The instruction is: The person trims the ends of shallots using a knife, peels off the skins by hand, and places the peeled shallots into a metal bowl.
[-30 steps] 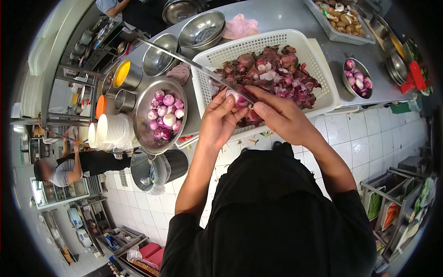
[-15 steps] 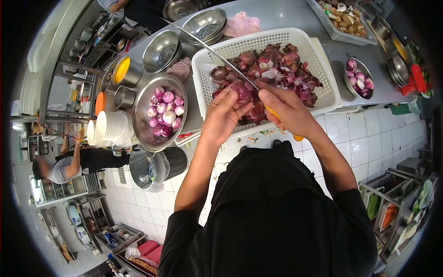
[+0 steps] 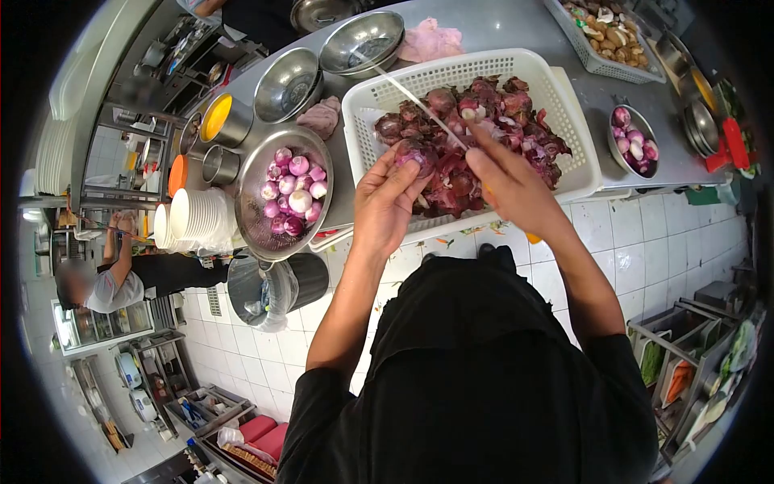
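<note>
A red onion [image 3: 418, 156] is pinched in the fingers of my left hand [image 3: 387, 198], above the near left part of a white plastic basket [image 3: 591, 165]. My right hand [image 3: 516, 189] grips a long knife [image 3: 423, 109] with a yellow handle, its blade pointing away to the upper left. A small gap separates the blade from the onion. Red onions and loose skins [image 3: 492, 121] fill the basket under both hands. To the left, a steel colander [image 3: 250, 189] holds several peeled purple-and-white onions [image 3: 294, 189].
Steel bowls [image 3: 286, 85] and pink cloths [image 3: 431, 40] lie behind and left on the metal counter. More onions are in a bowl [image 3: 633, 141] at right. A lined bin [image 3: 302, 282] stands below the colander. A person [image 3: 121, 282] is at far left.
My right hand has drawn the knife slightly right, away from the onion. My left hand still holds the onion, now turned a little in the fingers.
</note>
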`<state>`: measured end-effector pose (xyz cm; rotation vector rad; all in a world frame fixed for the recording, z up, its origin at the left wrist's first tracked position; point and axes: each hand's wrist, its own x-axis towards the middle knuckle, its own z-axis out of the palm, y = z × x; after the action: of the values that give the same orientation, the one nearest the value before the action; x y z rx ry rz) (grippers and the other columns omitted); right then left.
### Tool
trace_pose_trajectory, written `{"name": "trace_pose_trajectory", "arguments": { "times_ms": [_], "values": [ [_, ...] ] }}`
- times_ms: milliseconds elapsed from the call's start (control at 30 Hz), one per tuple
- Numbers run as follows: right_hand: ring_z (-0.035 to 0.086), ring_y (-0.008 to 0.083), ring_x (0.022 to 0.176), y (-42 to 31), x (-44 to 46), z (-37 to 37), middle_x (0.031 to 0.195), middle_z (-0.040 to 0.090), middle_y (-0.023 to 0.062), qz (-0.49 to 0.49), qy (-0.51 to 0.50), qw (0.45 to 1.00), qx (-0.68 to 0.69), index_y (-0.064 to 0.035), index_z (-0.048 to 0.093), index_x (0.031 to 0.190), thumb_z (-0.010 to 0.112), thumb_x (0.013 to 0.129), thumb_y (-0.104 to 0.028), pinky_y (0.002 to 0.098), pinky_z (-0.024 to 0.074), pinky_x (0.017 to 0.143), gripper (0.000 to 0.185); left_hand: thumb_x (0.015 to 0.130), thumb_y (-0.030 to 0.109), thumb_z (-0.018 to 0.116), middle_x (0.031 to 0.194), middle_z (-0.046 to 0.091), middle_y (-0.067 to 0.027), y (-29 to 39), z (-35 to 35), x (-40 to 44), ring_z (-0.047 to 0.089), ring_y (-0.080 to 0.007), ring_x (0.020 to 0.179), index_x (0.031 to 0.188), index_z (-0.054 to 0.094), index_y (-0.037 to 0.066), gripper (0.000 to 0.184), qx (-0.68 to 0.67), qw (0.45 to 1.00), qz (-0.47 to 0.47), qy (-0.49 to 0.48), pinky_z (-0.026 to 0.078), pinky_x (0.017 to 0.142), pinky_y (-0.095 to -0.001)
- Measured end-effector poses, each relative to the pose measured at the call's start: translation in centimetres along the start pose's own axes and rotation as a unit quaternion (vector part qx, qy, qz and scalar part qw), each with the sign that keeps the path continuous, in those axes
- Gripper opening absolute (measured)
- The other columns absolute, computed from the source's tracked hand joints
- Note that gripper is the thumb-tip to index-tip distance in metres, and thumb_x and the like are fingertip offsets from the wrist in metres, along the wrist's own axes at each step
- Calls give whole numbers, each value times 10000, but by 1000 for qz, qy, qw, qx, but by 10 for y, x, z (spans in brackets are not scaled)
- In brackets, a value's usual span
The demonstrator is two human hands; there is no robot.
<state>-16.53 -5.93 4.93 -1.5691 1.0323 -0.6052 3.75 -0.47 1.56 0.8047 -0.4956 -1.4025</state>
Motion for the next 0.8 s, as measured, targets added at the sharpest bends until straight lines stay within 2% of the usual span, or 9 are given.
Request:
{"name": "trace_pose_trajectory", "arguments": {
  "times_ms": [100,200,300,400,500,567,633,700,800],
  "values": [
    [674,277,770,2,-14,18,800,656,172,-77,28,996,-46,1,373,1470,508,988,-427,386,489,734,659,939,-23,564,1183,634,-125,-2,1,3,634,-216,1087,1284,514,-48,349,-6,1000,19,9,531,973,-379],
    [693,346,838,-15,-25,21,858,671,229,-64,-9,997,-51,21,397,1440,524,986,-404,397,496,737,635,933,-33,559,1146,639,-122,-1,9,1,644,-210,1056,1230,517,-45,300,-6,999,34,16,539,959,-364],
    [687,376,813,-23,-26,21,823,659,231,-39,-30,997,-61,33,406,1426,544,983,-374,394,502,723,617,915,-37,555,1085,649,-117,-2,13,1,659,-199,982,1158,539,-38,243,10,998,49,36,556,896,-338],
    [681,396,791,-16,-26,30,801,656,230,-88,0,991,-98,31,399,1429,554,983,-345,407,506,711,604,875,-41,557,994,655,-103,-11,-3,3,656,-176,870,1088,565,-28,215,49,996,50,48,556,789,-303],
    [682,390,802,-8,-21,41,823,668,222,-116,27,983,-139,12,394,1443,522,997,-352,420,503,728,589,811,-51,570,900,648,-71,-7,-4,-4,615,-133,763,1099,590,-30,290,112,991,6,75,515,685,-262],
    [682,373,849,-6,-16,44,888,684,218,-121,26,981,-150,-8,392,1455,491,1009,-360,416,499,772,577,805,-52,589,918,656,-59,-17,-1,0,608,-115,786,1184,577,-44,380,102,988,76,91,507,694,-254],
    [678,340,870,-8,-9,46,936,691,207,-87,12,987,-133,-23,395,1463,469,1018,-362,402,494,800,564,819,-56,590,995,667,-64,-14,8,-5,618,-118,864,1216,583,-43,398,137,983,93,73,516,768,-257],
    [668,295,847,-11,-3,44,942,688,187,-25,-14,995,-92,-32,401,1463,460,1021,-358,382,489,798,552,823,-74,575,1104,656,-93,-20,2,-4,629,-134,938,1280,549,-68,458,95,991,72,56,523,839,-277],
    [619,230,775,-16,0,48,900,668,144,-52,-14,994,-99,-52,405,1468,448,1024,-356,353,479,758,540,824,-78,573,1132,653,-102,-17,-1,-4,632,-134,954,1287,543,-74,464,83,991,96,51,523,850,-274]
  ]
}}
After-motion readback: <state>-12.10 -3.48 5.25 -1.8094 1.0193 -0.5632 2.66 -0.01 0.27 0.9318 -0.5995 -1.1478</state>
